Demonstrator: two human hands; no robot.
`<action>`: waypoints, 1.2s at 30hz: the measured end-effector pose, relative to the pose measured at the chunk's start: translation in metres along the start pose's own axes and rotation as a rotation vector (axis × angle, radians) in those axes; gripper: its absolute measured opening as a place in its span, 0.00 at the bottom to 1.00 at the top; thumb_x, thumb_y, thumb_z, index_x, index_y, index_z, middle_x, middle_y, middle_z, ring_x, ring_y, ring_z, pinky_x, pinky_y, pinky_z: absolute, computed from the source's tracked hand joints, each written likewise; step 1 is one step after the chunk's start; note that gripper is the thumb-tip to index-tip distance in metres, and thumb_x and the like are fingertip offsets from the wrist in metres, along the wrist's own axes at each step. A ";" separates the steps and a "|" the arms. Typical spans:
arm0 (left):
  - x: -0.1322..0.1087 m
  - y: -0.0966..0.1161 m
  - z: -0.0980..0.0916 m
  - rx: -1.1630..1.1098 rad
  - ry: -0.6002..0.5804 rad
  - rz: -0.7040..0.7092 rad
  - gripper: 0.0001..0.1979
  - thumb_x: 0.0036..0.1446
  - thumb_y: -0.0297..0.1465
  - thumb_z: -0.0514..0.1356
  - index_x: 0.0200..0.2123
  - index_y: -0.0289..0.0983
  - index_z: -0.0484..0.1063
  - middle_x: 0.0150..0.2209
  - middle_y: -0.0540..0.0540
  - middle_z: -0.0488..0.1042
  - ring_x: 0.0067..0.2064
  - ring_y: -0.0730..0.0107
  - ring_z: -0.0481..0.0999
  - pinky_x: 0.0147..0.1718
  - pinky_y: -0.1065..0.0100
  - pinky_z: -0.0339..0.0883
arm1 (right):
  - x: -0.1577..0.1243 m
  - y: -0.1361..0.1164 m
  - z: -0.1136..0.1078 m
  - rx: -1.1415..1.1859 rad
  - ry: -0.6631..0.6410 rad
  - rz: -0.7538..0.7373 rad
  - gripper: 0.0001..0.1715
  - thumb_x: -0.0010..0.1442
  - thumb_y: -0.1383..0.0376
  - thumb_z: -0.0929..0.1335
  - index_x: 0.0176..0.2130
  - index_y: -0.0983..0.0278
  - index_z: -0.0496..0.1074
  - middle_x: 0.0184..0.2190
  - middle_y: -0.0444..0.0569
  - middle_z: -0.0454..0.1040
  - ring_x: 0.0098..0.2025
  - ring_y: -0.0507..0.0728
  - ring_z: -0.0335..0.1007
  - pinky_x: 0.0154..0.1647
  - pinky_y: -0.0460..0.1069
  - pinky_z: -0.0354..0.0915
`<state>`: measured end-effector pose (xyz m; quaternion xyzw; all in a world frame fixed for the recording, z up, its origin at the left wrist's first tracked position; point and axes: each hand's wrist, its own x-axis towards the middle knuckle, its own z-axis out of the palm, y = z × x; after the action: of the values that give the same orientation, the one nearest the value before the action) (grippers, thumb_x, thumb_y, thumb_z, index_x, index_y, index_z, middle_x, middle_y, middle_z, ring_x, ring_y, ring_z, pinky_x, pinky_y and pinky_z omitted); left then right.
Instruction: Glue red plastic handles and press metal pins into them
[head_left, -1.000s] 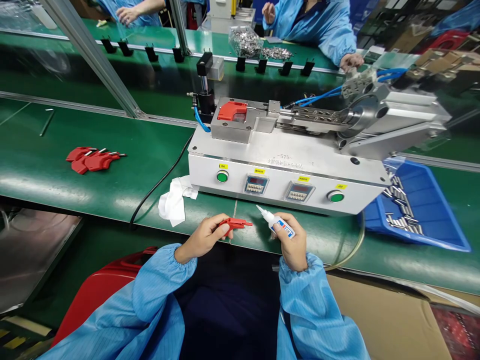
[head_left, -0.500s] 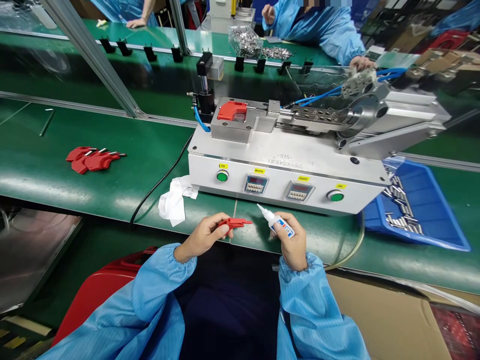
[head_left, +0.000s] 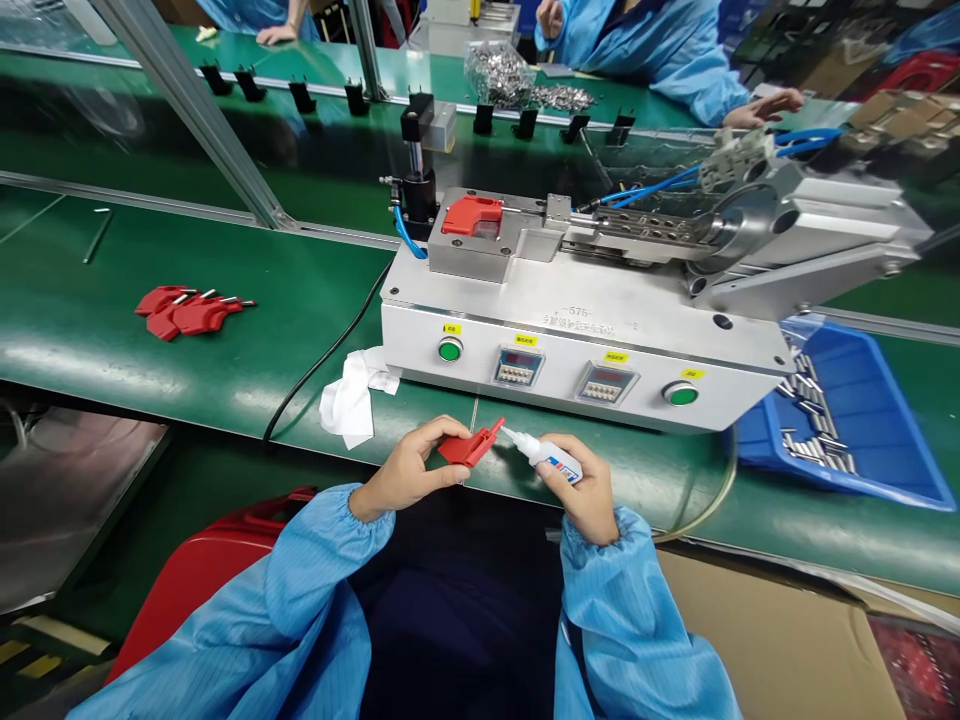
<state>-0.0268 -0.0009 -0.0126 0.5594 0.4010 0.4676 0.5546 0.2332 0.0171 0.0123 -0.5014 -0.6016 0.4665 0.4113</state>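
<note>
Between its thumb and fingers my left hand (head_left: 411, 468) holds a red plastic part (head_left: 471, 447), its narrow end tilted up to the right. My right hand (head_left: 583, 488) grips a small white glue bottle (head_left: 549, 456) with a blue and red label. The bottle's thin nozzle points left, its tip at or very close to the red part's narrow end; whether they touch I cannot tell. Just behind my hands stands a metal machine (head_left: 585, 345), with another red part (head_left: 472, 215) seated in its fixture.
Several red parts with metal pins (head_left: 191, 312) lie at the left. A white cloth (head_left: 351, 398) sits beside a black cable (head_left: 322, 355). At the right, a blue bin (head_left: 885, 420) holds metal pins. Across the bench are co-workers' hands (head_left: 765, 107) and a bag of metal pieces (head_left: 499, 75).
My left hand has turned the red part so its narrow end points upward. The bottle has swung flatter, and its nozzle has come to that end. A co-worker's hand across the bench has shifted right.
</note>
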 end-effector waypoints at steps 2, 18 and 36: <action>0.000 0.000 0.000 -0.003 0.004 0.008 0.21 0.59 0.44 0.73 0.48 0.38 0.77 0.43 0.44 0.76 0.45 0.62 0.75 0.49 0.62 0.71 | 0.000 -0.001 0.001 -0.008 -0.011 -0.010 0.21 0.60 0.46 0.75 0.39 0.60 0.79 0.32 0.46 0.77 0.27 0.54 0.66 0.29 0.49 0.65; 0.001 -0.003 0.000 -0.013 0.020 -0.014 0.22 0.56 0.46 0.75 0.46 0.38 0.79 0.43 0.43 0.79 0.44 0.61 0.77 0.48 0.61 0.72 | 0.000 0.002 0.004 -0.066 0.024 -0.039 0.21 0.62 0.45 0.75 0.40 0.60 0.81 0.33 0.48 0.79 0.30 0.56 0.69 0.32 0.50 0.67; -0.001 0.000 -0.001 -0.086 0.006 -0.119 0.24 0.58 0.46 0.74 0.50 0.37 0.79 0.49 0.40 0.83 0.48 0.61 0.81 0.51 0.64 0.74 | 0.000 0.016 0.002 0.105 0.205 -0.010 0.23 0.53 0.46 0.79 0.35 0.61 0.81 0.29 0.46 0.77 0.26 0.54 0.66 0.25 0.47 0.63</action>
<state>-0.0275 -0.0014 -0.0127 0.5089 0.4145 0.4524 0.6038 0.2347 0.0178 -0.0038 -0.5211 -0.5336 0.4417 0.4986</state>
